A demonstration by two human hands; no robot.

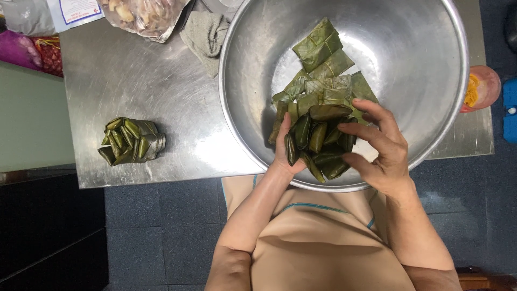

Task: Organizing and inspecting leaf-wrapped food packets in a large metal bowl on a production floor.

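Inside the large round steel bowl (pixel 420 81), left hand (pixel 284 153) and right hand (pixel 379 145) close their fingers around a cluster of dark green leaf-wrapped parcels (pixel 319 143); loose parcels (pixel 323 64) lie just beyond.

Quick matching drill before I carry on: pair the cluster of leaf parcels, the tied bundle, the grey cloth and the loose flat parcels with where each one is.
Things:
1. cluster of leaf parcels
2. tied bundle
3. grey cloth
4. loose flat parcels

Places:
A. on the steel table, left of the bowl
B. lying inside the bowl
C. between the left hand and right hand
D. at the table's far edge, beside the bowl rim

Pairs: 1-C, 2-A, 3-D, 4-B
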